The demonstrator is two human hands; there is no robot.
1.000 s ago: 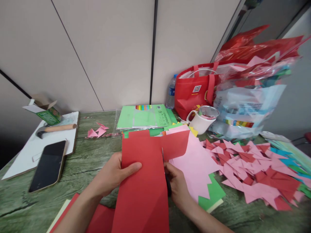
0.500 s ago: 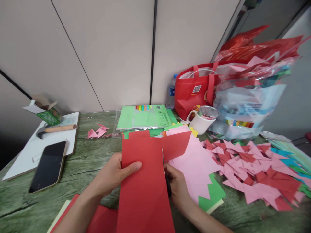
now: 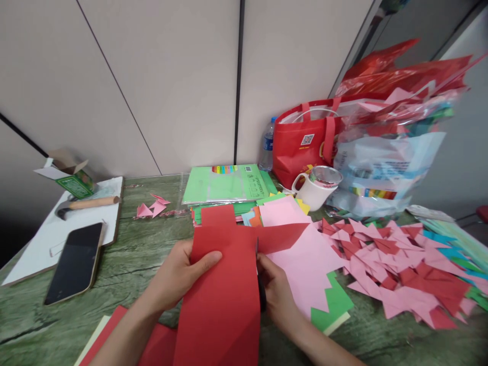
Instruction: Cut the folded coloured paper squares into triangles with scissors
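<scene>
My left hand (image 3: pixel 186 269) grips the left edge of a red paper sheet (image 3: pixel 223 305), thumb flat on top and fingers hidden behind. In my right hand (image 3: pixel 276 287) are scissors (image 3: pixel 262 292) with dark handles, fingers wrapped round them. Their blades, mostly hidden, stand at the sheet's right side, where a cut strip (image 3: pixel 284 236) folds away to the right. Under the strip lie pink sheets (image 3: pixel 295 274) with zigzag edges, over green ones (image 3: pixel 337 302). More red paper (image 3: pixel 158 345) rests below my left forearm.
Folded pink and red paper pieces (image 3: pixel 396 269) spread on the right, before a white mug (image 3: pixel 316 190), a red bag (image 3: pixel 301 142) and a plastic bag (image 3: pixel 385 173). Green paper packs (image 3: pixel 224 185) lie at the back. A phone (image 3: pixel 76 262) and a hammer (image 3: pixel 89 203) are on the left.
The red sheet has shifted and tilted, its lower end swinging left and its top edge sinking. The cut strip now stretches further right and lies lower. Both hands keep their grip.
</scene>
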